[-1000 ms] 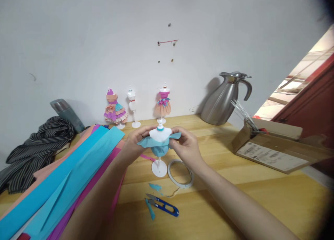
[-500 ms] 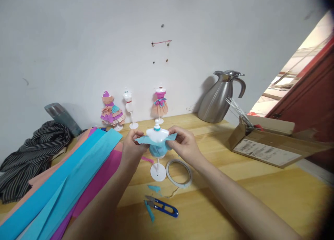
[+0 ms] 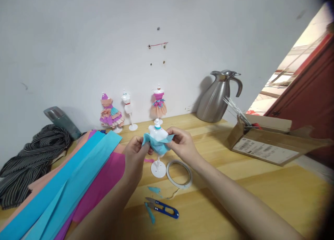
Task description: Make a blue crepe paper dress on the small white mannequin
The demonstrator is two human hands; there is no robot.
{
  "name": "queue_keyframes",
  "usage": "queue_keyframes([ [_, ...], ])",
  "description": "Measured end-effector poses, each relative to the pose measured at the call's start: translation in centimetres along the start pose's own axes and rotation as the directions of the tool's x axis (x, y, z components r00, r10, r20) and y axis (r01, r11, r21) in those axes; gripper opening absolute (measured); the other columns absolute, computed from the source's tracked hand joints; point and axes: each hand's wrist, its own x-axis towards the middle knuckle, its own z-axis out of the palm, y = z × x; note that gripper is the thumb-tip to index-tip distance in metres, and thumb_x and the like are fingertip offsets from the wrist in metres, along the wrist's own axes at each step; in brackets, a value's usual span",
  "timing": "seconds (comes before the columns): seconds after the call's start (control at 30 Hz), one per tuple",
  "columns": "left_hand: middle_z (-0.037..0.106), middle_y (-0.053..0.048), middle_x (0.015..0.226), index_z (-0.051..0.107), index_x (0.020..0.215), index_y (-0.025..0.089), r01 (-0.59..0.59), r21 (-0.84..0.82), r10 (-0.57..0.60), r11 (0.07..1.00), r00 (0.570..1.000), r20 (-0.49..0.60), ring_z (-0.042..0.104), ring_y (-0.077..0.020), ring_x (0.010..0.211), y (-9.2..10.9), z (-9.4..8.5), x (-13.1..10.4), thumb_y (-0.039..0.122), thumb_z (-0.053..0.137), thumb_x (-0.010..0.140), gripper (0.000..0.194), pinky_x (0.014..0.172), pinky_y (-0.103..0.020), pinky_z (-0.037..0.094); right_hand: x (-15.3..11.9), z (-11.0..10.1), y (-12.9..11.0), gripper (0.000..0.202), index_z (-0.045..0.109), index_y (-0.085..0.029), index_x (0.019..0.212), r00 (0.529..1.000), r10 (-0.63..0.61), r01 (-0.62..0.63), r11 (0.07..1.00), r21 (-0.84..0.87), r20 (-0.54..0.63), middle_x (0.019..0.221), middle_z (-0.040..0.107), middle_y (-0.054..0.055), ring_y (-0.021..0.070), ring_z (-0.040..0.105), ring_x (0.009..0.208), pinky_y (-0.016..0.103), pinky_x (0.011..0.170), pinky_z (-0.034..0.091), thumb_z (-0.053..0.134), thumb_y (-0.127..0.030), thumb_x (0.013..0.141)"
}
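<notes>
A small white mannequin (image 3: 157, 133) on a round base stands in front of me, a strip of light blue crepe paper (image 3: 159, 146) wrapped around its chest. My left hand (image 3: 135, 153) is closed on the strip's left end, which bends up beside the torso. At the right end, my right hand (image 3: 181, 142) pinches the paper between thumb and fingers. Below the base lie blue-handled thread snips (image 3: 164, 208) and blue paper scraps (image 3: 154, 190). A roll of double-sided tape (image 3: 168, 174) rests flat to the right of the base.
Crepe paper sheets (image 3: 65, 188) cover the left, beside a striped cloth (image 3: 33, 156) and a bottle (image 3: 62, 121). Behind stand a bare mannequin (image 3: 127, 104) and two dressed ones (image 3: 112, 116). A steel jug (image 3: 214, 101) and a cardboard box (image 3: 263, 146) are on the right.
My left hand has moved a little right and down, folding the strip's left end closer to the torso. The mannequin now tilts slightly. My right hand keeps its pinch.
</notes>
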Motion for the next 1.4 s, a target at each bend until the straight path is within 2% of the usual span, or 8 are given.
queue_keyframes([
  [0.17, 0.062, 0.001, 0.066, 0.058, 0.078, 0.015, -0.052, -0.088, 0.055, 0.995, 0.998, 0.032, 0.057, -0.01, 0.06, -0.8, -0.2, 0.0, 0.025, 0.069, 0.075, 0.015, 0.06, -0.022, 0.047, 0.1, 0.0, 0.0, 0.009, 0.059, -0.018, 0.066, 1.0, -0.027, 0.027, 1.0, -0.008, 0.007, 0.06, 0.053, -0.002, 0.0107, 0.046, 0.054, 0.023, 0.051, 0.038, 0.064, -0.025, 0.068],
  [0.3, 0.067, -0.003, 0.083, 0.057, 0.092, 0.016, -0.102, -0.138, 0.11, 0.985, 0.992, 0.056, 0.059, -0.0107, 0.065, -1.4, -0.2, 0.0, 0.024, 0.068, 0.077, 0.02, 0.062, -0.023, 0.048, 0.0, -0.1, -0.3, 0.005, 0.061, -0.018, 0.069, 0.996, -0.089, 0.09, 0.994, -0.063, 0.017, 0.062, 0.057, -0.001, 0.0112, 0.05, 0.056, 0.024, 0.053, 0.04, 0.062, -0.022, 0.071],
  [0.5, 0.064, 0.0, 0.074, 0.056, 0.082, 0.018, -0.191, -0.13, 0.205, 0.973, 0.973, 0.105, 0.059, -0.0116, 0.069, -2.1, -0.6, 0.0, 0.027, 0.068, 0.079, 0.015, 0.066, -0.023, 0.046, 0.0, -0.1, -0.1, 0.007, 0.061, -0.018, 0.069, 0.992, -0.112, 0.117, 0.989, -0.094, 0.057, 0.063, 0.06, -0.001, 0.0112, 0.051, 0.057, 0.024, 0.055, 0.042, 0.062, -0.022, 0.074],
  [0.67, 0.063, -0.004, 0.088, 0.061, 0.099, 0.019, -0.282, 0.139, 0.259, 0.949, 0.952, 0.163, 0.056, -0.0158, 0.079, -2.3, -1.2, 0.0, 0.033, 0.073, 0.074, 0.031, 0.072, -0.028, 0.045, -0.1, 0.1, -0.2, 0.009, 0.06, -0.018, 0.068, 0.994, -0.094, 0.099, 0.99, -0.098, 0.057, 0.061, 0.057, -0.001, 0.0109, 0.049, 0.056, 0.024, 0.053, 0.041, 0.063, -0.023, 0.074],
  [0.8, 0.062, -0.002, 0.086, 0.062, 0.095, 0.02, -0.249, 0.351, 0.222, 0.903, 0.968, 0.114, 0.055, -0.0163, 0.08, -1.9, -1.0, -0.1, 0.027, 0.078, 0.067, 0.034, 0.074, -0.028, 0.044, -0.4, 0.3, -0.7, 0.011, 0.06, -0.018, 0.068, 0.989, -0.103, 0.114, 0.988, -0.108, 0.103, 0.061, 0.056, -0.002, 0.0112, 0.049, 0.056, 0.025, 0.055, 0.041, 0.065, -0.024, 0.075],
  [0.97, 0.064, -0.003, 0.088, 0.063, 0.097, 0.019, -0.183, 0.219, 0.162, 0.958, 0.98, 0.112, 0.058, -0.0174, 0.082, -1.2, -0.7, 0.1, 0.032, 0.074, 0.072, 0.031, 0.074, -0.028, 0.046, -0.7, 0.1, -1.4, 0.011, 0.062, -0.017, 0.072, 0.948, -0.216, 0.249, 0.961, -0.121, 0.233, 0.066, 0.057, 0.0, 0.012, 0.051, 0.061, 0.026, 0.058, 0.041, 0.059, -0.022, 0.082],
  [1.1, 0.065, -0.002, 0.088, 0.064, 0.095, 0.018, -0.151, 0.068, 0.139, 0.986, 0.978, 0.155, 0.057, -0.0156, 0.081, -1.2, -0.8, 0.5, 0.03, 0.074, 0.074, 0.026, 0.074, -0.027, 0.046, -0.7, 0.0, -1.8, 0.012, 0.059, -0.017, 0.07, 0.93, -0.237, 0.283, 0.95, -0.135, 0.281, 0.066, 0.054, 0.0, 0.0117, 0.05, 0.061, 0.026, 0.059, 0.041, 0.06, -0.02, 0.082],
  [1.4, 0.069, -0.004, 0.095, 0.067, 0.097, 0.019, -0.17, 0.026, 0.162, 0.985, 0.966, 0.201, 0.061, -0.0174, 0.088, -1.4, -0.8, 0.5, 0.03, 0.074, 0.074, 0.027, 0.08, -0.028, 0.047, -0.9, 0.5, -1.8, 0.02, 0.05, -0.019, 0.062, 0.956, -0.235, 0.272, 0.933, -0.237, 0.173, 0.058, 0.045, -0.004, 0.0096, 0.042, 0.053, 0.024, 0.051, 0.033, 0.058, -0.017, 0.081],
])
